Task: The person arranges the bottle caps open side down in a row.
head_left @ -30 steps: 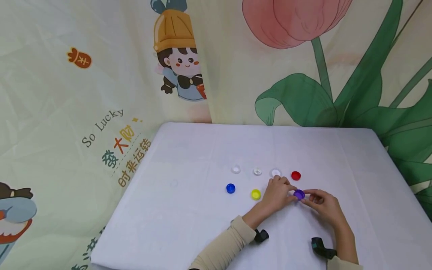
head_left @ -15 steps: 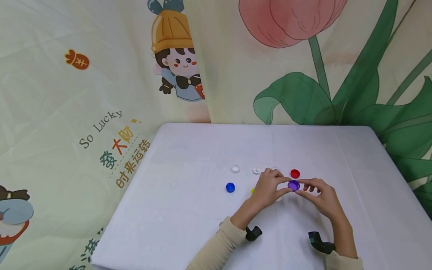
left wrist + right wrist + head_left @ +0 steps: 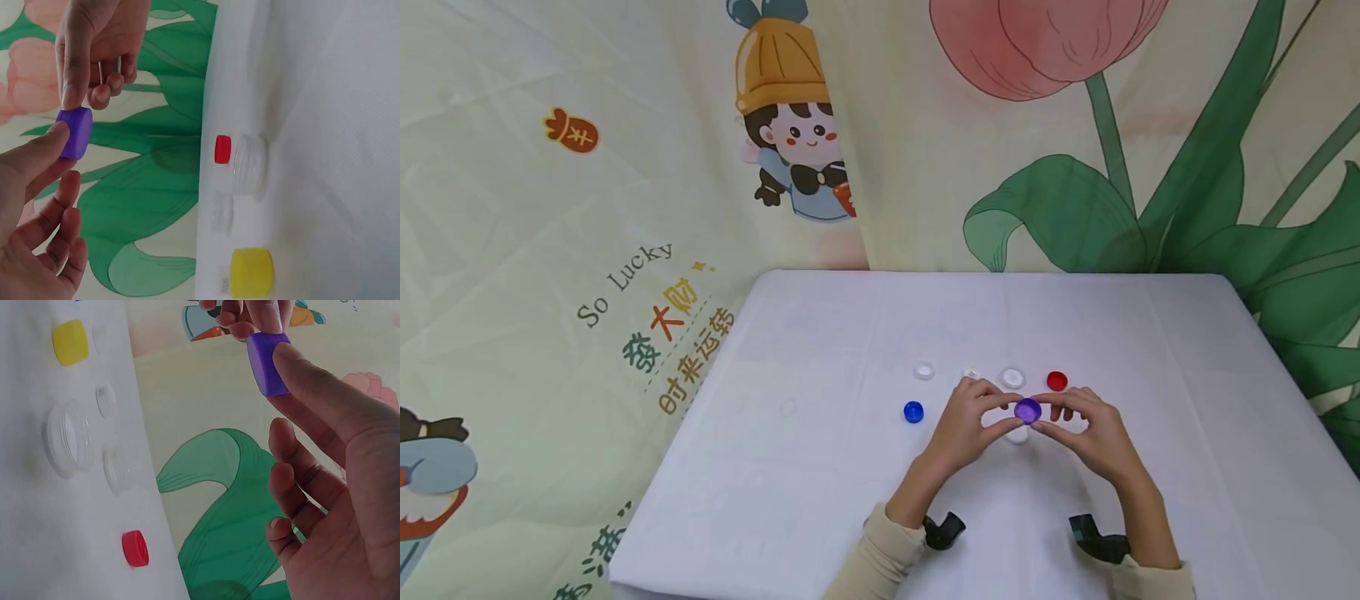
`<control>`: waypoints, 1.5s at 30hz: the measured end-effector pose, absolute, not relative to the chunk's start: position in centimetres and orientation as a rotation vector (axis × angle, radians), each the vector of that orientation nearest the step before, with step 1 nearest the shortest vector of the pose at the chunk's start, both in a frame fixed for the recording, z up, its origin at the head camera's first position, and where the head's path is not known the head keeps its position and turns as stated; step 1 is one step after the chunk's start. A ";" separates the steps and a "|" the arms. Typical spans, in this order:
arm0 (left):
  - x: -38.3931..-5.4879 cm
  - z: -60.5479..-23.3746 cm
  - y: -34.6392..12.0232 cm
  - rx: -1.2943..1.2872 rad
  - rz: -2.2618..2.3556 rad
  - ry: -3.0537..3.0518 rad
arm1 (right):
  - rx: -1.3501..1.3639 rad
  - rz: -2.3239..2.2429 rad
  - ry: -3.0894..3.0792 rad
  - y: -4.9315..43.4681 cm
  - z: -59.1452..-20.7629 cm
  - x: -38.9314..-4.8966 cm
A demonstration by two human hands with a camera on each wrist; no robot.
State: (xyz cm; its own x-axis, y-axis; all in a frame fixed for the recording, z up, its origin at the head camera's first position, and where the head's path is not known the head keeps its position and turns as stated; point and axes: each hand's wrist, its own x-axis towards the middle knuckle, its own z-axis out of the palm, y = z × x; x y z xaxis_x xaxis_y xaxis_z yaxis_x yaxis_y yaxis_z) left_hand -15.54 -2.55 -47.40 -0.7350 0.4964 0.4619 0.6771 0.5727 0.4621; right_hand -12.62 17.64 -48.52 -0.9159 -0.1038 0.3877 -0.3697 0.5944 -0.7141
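Note:
A purple bottle cap is held up over the table, its open side towards the head camera. My left hand pinches one edge of it between thumb and index finger. On the opposite edge, the thumb and index finger of my right hand pinch it too. Both wrist views show the purple cap from the side, raised off the cloth, its ribbed wall visible in the right one. Beneath the hands lies a clear cap. A yellow cap is hidden behind my left hand in the head view.
On the white table a blue cap lies to the left and a red cap behind the right hand. A back row holds clear caps, among them a ring-like one and a whitish one. A printed curtain hangs behind.
Both hands have lifted the purple cap and carried it to the left, towards the middle of the table. The whitish back cap and the clear cap beneath the hands have come into sight.

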 end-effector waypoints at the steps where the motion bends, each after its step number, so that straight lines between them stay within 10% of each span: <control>1: -15.5 -47.5 -2.7 -0.966 -0.931 -2.525 | 0.399 1.231 -2.517 17.5 -48.6 -12.7; 14: -15.6 -48.0 -3.2 -0.874 -1.302 -2.579 | 0.460 1.205 -2.466 17.0 -48.8 -12.8; 25: -15.7 -48.4 -2.5 -0.261 -2.088 -2.766 | 0.445 1.233 -2.459 16.8 -49.1 -12.8; 45: -15.9 -48.6 -2.3 -0.131 -2.088 -2.773 | 0.440 1.198 -2.448 17.8 -54.3 -14.7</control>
State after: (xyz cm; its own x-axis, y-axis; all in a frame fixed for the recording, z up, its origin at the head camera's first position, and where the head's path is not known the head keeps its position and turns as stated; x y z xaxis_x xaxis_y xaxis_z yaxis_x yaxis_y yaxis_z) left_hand -15.93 -2.33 -48.63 -0.9426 0.2543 -0.2163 -0.1375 0.2944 0.9457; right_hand -14.66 17.76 -54.29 -0.8795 -0.1111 0.4627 -0.4335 0.5880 -0.6829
